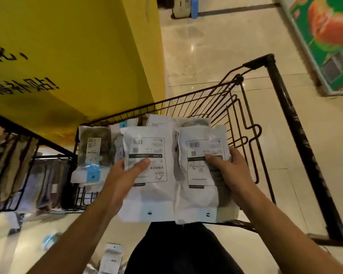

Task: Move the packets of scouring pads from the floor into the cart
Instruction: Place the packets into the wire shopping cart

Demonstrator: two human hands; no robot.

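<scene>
Above cart (269,80) rim: left hand (125,175), right hand (232,171) grip packets (151,194).

blurred packet labels (147,161), partial characters on yellow sign (67,56)

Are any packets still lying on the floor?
Yes, at least one packet lies on the floor by the person's legs, outside the cart.

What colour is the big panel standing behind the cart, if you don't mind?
Yellow panel with dark printed characters, seen in the head view.
</scene>
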